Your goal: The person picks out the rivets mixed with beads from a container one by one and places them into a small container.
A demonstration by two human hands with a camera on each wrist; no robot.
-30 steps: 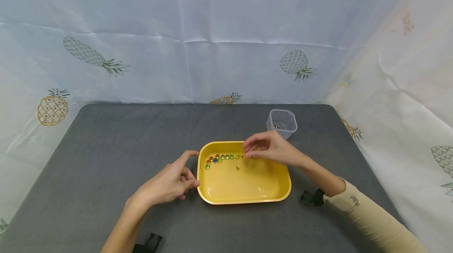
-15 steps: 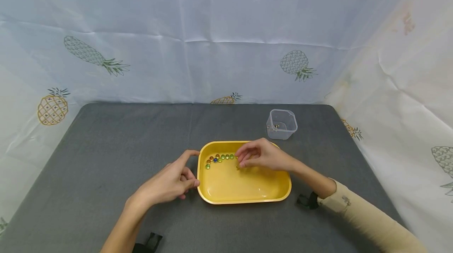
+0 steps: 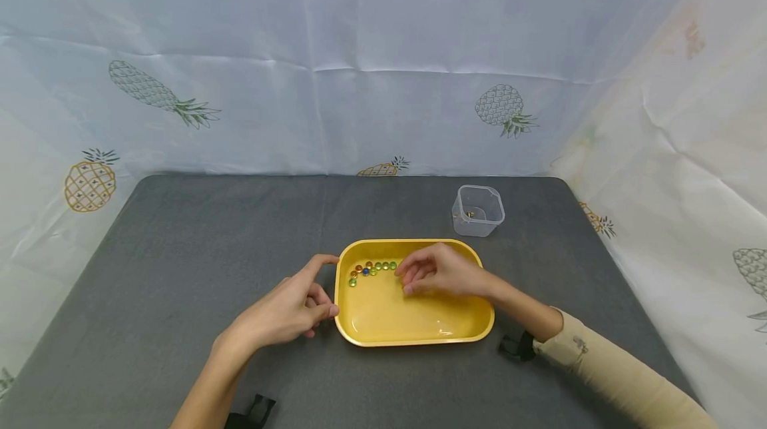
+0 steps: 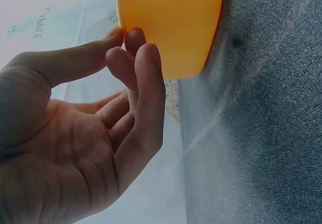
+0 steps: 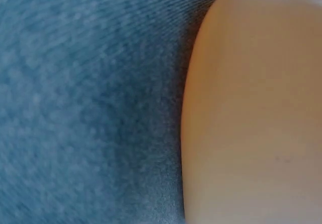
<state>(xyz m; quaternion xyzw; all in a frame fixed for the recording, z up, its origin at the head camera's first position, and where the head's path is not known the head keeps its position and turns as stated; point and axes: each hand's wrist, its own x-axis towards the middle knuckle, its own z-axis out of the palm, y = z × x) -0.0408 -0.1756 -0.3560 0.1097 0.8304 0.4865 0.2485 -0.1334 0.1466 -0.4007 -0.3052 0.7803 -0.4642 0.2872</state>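
A yellow tray point(image 3: 413, 322) rests on the grey table. At its left end is my left hand point(image 3: 293, 306), index finger and thumb on the rim. In the left wrist view the fingertips point(image 4: 135, 39) meet the tray's rim and outer wall. My right hand point(image 3: 446, 272) is inside the tray with fingers bent downward, thumb and index tips close to the floor. Whether a small piece lies between them is hidden. To its left runs a line of glass marbles point(image 3: 373, 270), green, amber and one blue. The right wrist view shows mostly the tray's outer wall point(image 5: 241, 123).
A clear plastic box point(image 3: 478, 224) stands behind the tray to the right, with a few tiny gold-coloured pieces point(image 3: 470, 214) in it. A pale curtain printed with pineapples point(image 3: 383, 109) hangs behind and beside the table point(image 3: 240, 216).
My right hand has moved left and down inside the tray, away from the clear box, and now covers the small gold pieces that lay beside the marbles. My left hand has stayed still.
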